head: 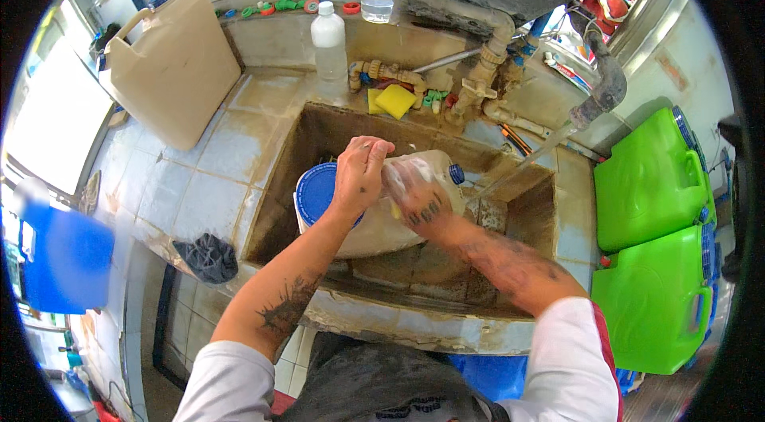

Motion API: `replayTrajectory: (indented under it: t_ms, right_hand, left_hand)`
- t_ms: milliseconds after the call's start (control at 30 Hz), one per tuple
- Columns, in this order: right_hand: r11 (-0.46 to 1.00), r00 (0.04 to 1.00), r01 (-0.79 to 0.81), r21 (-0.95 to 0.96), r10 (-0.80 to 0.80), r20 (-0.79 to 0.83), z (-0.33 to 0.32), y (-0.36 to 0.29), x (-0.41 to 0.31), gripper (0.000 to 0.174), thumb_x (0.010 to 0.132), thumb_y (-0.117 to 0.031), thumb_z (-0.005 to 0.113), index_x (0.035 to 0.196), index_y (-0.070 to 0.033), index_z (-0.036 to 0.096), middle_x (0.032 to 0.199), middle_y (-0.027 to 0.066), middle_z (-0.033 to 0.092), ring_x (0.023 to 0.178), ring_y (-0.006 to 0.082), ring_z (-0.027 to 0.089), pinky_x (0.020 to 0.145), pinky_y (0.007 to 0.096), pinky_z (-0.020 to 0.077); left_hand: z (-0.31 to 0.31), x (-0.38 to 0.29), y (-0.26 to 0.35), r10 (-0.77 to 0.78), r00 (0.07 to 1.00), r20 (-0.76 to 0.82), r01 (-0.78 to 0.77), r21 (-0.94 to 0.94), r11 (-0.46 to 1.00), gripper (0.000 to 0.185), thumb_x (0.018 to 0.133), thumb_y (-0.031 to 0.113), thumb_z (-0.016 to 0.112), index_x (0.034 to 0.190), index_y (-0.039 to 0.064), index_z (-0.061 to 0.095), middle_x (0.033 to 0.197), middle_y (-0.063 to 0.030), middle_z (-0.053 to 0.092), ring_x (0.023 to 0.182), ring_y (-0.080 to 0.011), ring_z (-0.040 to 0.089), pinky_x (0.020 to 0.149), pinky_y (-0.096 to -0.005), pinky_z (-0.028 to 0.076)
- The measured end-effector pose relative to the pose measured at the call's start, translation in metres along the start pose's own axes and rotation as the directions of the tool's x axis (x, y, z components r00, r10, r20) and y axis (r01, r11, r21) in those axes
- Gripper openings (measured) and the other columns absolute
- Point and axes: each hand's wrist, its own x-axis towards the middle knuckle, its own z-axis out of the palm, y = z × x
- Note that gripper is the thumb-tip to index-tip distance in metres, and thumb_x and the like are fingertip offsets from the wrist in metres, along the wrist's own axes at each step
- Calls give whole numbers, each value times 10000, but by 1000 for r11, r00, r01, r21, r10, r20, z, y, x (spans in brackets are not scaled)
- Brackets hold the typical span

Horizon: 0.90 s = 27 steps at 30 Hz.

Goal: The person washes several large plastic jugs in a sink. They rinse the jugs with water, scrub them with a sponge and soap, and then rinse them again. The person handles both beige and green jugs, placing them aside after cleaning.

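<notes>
A beige plastic water jug (pixel 373 239) lies on its side in the tiled sink (pixel 281 183), with a wide blue lid (pixel 317 192) at its left end and a small blue cap (pixel 456 174) at its right. My left hand (pixel 360 177) grips the jug's upper side beside the wide lid, its fingertips hidden. Blurred and wet with suds, my right hand (pixel 421 201) presses on the jug's side. A bit of yellow sponge (pixel 395 210) shows beneath its palm. Water (pixel 526 162) streams from a pipe spout (pixel 588 111) into the sink's right part.
Two yellow sponges (pixel 394 100) lie behind the sink near pipe fittings (pixel 478 89). A clear bottle (pixel 330 42) and a large beige jug (pixel 173 63) stand at the back left. Green jugs (pixel 642 183) line the right side. A black cloth (pixel 206 257) lies at the front-left edge.
</notes>
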Motion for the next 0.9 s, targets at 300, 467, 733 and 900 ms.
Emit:
replayTrajectory:
  t_ms: [300, 467, 733, 900]
  right_hand:
    - [990, 965, 68, 126, -33, -261, 48, 4, -53, 645, 810, -152, 701, 1417, -26, 522, 1512, 278, 421, 1303, 496, 478, 1052, 502, 454]
    - [795, 921, -388, 467, 357, 156, 26, -51, -111, 692, 858, -208, 725, 1451, 32, 459, 1493, 291, 436, 1440, 478, 338, 1196, 513, 287]
    - [945, 987, -161, 286, 160, 29, 53, -11, -45, 685, 833, -204, 673, 1442, 35, 470, 1484, 288, 451, 1421, 447, 386, 1162, 526, 339]
    - [905, 942, -311, 290, 334, -35, 136, -17, -89, 639, 845, -222, 610, 1435, -7, 490, 1482, 265, 462, 1407, 414, 412, 1139, 517, 375]
  left_hand:
    - [7, 12, -7, -30, 925, 379, -66, 238, 969, 341, 938, 299, 647, 1116, 14, 707, 1138, -216, 698, 1045, -385, 675, 908, -414, 533]
    - [56, 7, -13, 66, 553, 830, -292, 120, 949, 333, 916, 326, 697, 1078, 37, 717, 988, -200, 727, 914, -333, 700, 823, -412, 550]
    - [12, 16, -74, -685, 618, 384, 780, -190, 597, 165, 936, 220, 694, 988, 67, 661, 732, 11, 576, 580, -93, 494, 515, -271, 425]
    - [-23, -1, -102, -757, 595, 270, 804, -214, 555, 163, 925, 212, 707, 983, 74, 642, 748, 20, 569, 593, -70, 473, 508, -265, 391]
